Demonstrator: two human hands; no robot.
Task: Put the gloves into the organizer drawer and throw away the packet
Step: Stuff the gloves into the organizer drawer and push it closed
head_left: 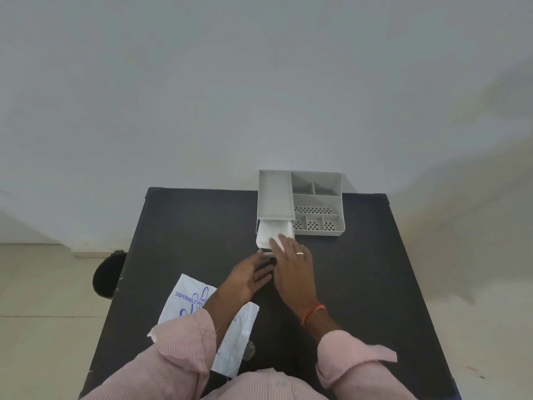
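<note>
A grey organizer [317, 202] stands at the far side of the black table [187, 226]. Its lower drawer [292, 230] is pulled out toward me, and the white folded gloves [269, 232] lie in it. My right hand [294, 267] lies flat with its fingertips on the gloves at the drawer's front. My left hand [251, 275] is open, palm up, with fingertips at the drawer's front edge. The white packet [184, 295] with blue print lies flat on the table near me, partly under my left forearm.
A dark round bin [108, 275] stands on the floor left of the table. The organizer's top has several open compartments [315, 203], some with perforated bottoms. A pale wall rises behind the table.
</note>
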